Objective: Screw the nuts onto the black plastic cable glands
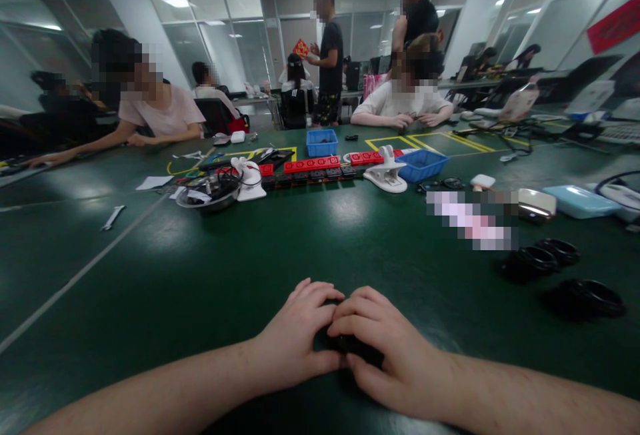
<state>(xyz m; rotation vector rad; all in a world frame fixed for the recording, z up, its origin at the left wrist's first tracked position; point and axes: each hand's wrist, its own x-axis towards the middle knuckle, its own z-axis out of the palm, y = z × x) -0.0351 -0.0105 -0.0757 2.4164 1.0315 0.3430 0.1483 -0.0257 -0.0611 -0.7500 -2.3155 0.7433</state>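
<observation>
Both hands meet over the green tabletop [210,275] near its front edge. Between them is a small black object [361,348], mostly covered by the fingers, so its kind cannot be made out. My right hand [390,345] curls over its top and right side, with the thumb beneath. From the other side, my left hand [295,335] closes around it, fingers at the far edge and thumb in front. Off to the right lie black coiled, ring-shaped bundles [533,261], with another black bundle [590,298] nearer me.
Ahead stand a red-and-black row of power sockets [313,165], a metal bowl [207,201], white clips [387,175] and blue baskets [423,165]. A wrench [113,217] lies left. At right are a light-blue case [580,201] and a pixelated area. Several people sit or stand beyond.
</observation>
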